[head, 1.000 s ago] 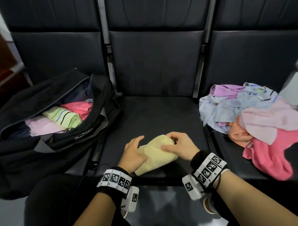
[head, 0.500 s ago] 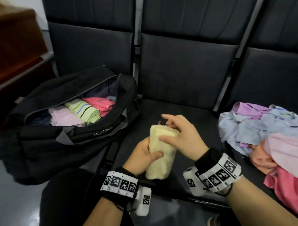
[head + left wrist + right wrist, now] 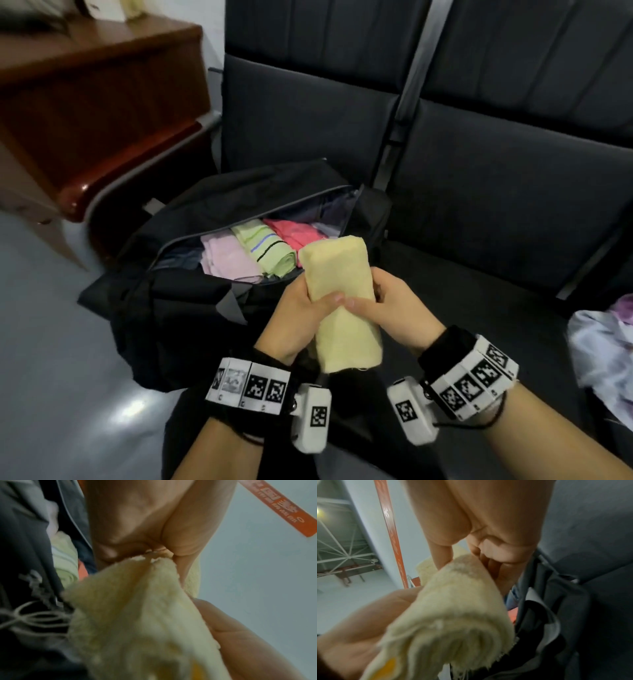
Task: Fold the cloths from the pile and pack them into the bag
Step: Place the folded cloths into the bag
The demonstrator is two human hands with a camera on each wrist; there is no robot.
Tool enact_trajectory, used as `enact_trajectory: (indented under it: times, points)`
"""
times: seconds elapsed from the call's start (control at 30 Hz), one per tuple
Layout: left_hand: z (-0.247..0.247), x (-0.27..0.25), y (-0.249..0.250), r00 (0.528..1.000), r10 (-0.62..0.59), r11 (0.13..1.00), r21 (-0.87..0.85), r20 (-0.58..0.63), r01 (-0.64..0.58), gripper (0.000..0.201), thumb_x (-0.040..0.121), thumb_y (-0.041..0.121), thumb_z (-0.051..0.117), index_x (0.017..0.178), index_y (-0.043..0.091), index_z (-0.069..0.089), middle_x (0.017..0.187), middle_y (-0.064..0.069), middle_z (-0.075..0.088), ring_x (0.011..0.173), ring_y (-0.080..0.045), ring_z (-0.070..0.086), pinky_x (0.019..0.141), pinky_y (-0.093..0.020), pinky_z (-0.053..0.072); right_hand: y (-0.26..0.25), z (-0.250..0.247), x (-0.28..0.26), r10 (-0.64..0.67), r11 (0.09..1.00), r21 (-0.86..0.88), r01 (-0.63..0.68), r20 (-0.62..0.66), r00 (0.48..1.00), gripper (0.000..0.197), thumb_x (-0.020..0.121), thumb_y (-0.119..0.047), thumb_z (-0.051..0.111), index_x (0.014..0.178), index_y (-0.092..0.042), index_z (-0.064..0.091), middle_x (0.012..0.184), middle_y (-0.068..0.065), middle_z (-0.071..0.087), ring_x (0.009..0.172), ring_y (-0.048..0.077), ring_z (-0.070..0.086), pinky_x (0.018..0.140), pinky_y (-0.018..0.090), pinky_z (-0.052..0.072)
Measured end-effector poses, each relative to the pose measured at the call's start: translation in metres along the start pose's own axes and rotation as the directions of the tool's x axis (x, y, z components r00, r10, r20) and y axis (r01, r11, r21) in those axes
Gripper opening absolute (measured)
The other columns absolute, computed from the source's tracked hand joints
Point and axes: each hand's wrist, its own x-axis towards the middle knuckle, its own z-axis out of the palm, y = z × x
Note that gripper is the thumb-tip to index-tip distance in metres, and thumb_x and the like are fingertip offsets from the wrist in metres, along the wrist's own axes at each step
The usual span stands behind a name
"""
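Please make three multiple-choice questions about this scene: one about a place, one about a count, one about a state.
1. Where is the yellow cloth?
A. inside the bag
B. held in front of the bag
C. on the pile

2. How many folded cloths show plainly in the black bag?
A. one
B. three
C. six

3. How is the yellow cloth?
A. rolled up
B. spread flat
C. crumpled

Key: 1 B, the left hand and right hand grip it; 2 B, pink cloth, green striped cloth, red cloth; 3 A, the right wrist view shows its coiled end.
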Motion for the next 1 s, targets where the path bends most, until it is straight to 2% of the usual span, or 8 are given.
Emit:
enact_trajectory:
  times: [0.2, 0.3, 0.4, 0.5, 0.57, 0.7, 0.87, 1.0]
  points:
    - [-0.088, 0.024, 0.026, 0.986, 0.059, 0.979, 0.201, -0.156, -0.026, 0.030, 0.091, 0.009, 0.070, 0.120, 0.012, 0.061, 0.108, -0.003, 0.072, 0.099, -0.012, 0.070, 0.084, -0.030, 0.055, -0.030, 0.041, 0.075, -0.077, 0.981, -0.170, 0.091, 0.084, 0.993, 0.032, 0.084, -0.014, 0.075, 0.114, -0.014, 0.063, 0.106, 0.000, 0.071, 0.097, 0.017, 0.068, 0.083, 0.037, 0.056]
    - [-0.158, 0.036, 0.031, 0.896, 0.180, 0.923, 0.385, -0.406, -0.011, 0.029, 0.089, 0.012, 0.072, 0.116, 0.015, 0.061, 0.101, -0.006, 0.065, 0.092, -0.017, 0.063, 0.087, -0.031, 0.051, -0.040, 0.060, 0.119, -0.130, 0.948, -0.286, 0.139, 0.052, 0.990, 0.033, 0.082, -0.017, 0.073, 0.114, -0.018, 0.062, 0.102, -0.005, 0.068, 0.095, 0.014, 0.063, 0.080, 0.032, 0.050]
    - [-0.230, 0.046, 0.027, 0.802, 0.226, 0.871, 0.483, -0.554, 0.088, 0.028, 0.088, 0.012, 0.069, 0.114, 0.019, 0.061, 0.107, -0.006, 0.063, 0.097, -0.018, 0.061, 0.093, -0.036, 0.050, -0.047, 0.085, 0.160, -0.153, 0.934, -0.325, 0.151, 0.018, 0.988, 0.025, 0.081, -0.021, 0.069, 0.100, -0.032, 0.058, 0.088, -0.016, 0.065, 0.083, -0.004, 0.058, 0.070, 0.015, 0.043]
    - [-0.283, 0.064, 0.013, 0.769, 0.120, 0.840, 0.477, -0.628, 0.258, 0.039, 0.089, 0.015, 0.065, 0.127, 0.018, 0.058, 0.127, -0.010, 0.059, 0.116, -0.024, 0.057, 0.103, -0.043, 0.047, -0.048, 0.120, 0.194, -0.178, 0.933, -0.318, 0.170, 0.004, 0.984, 0.024, 0.080, -0.021, 0.067, 0.096, -0.035, 0.056, 0.080, -0.015, 0.063, 0.075, -0.008, 0.055, 0.060, 0.008, 0.039]
    - [-0.303, 0.077, 0.003, 0.749, 0.032, 0.830, 0.435, -0.662, 0.349, 0.050, 0.089, 0.014, 0.061, 0.138, 0.019, 0.051, 0.135, -0.008, 0.056, 0.124, -0.030, 0.054, 0.107, -0.049, 0.045, -0.042, 0.144, 0.209, -0.172, 0.929, -0.320, 0.183, 0.065, 0.983, 0.024, 0.079, -0.018, 0.067, 0.099, -0.029, 0.058, 0.082, -0.011, 0.064, 0.074, 0.000, 0.057, 0.064, 0.017, 0.042]
    - [-0.326, 0.096, -0.013, 0.741, -0.106, 0.785, 0.401, -0.663, 0.471, 0.071, 0.092, 0.010, 0.052, 0.157, 0.019, 0.026, 0.155, -0.011, 0.040, 0.139, -0.034, 0.042, 0.115, -0.042, 0.036, -0.023, 0.177, 0.223, -0.069, 0.899, -0.371, 0.232, 0.402, 0.913, 0.023, 0.082, -0.023, 0.070, 0.102, -0.021, 0.059, 0.093, -0.005, 0.063, 0.087, 0.016, 0.058, 0.075, 0.032, 0.043]
    - [-0.344, 0.109, -0.025, 0.721, -0.184, 0.711, 0.415, -0.668, 0.567, 0.067, 0.091, 0.008, 0.052, 0.154, 0.016, 0.031, 0.149, -0.018, 0.047, 0.130, -0.040, 0.049, 0.109, -0.045, 0.041, -0.013, 0.180, 0.237, 0.097, 0.821, -0.522, 0.232, 0.527, 0.844, 0.028, 0.082, -0.032, 0.069, 0.102, -0.017, 0.055, 0.093, -0.002, 0.060, 0.089, 0.021, 0.059, 0.076, 0.036, 0.048]
    - [-0.356, 0.109, -0.030, 0.683, -0.165, 0.677, 0.422, -0.712, 0.603, 0.051, 0.089, 0.011, 0.063, 0.140, 0.008, 0.053, 0.130, -0.022, 0.062, 0.116, -0.039, 0.060, 0.094, -0.040, 0.046, -0.013, 0.183, 0.244, 0.126, 0.814, -0.529, 0.241, 0.565, 0.815, 0.028, 0.081, -0.039, 0.073, 0.093, -0.025, 0.052, 0.084, -0.014, 0.054, 0.081, 0.013, 0.054, 0.063, 0.020, 0.038]
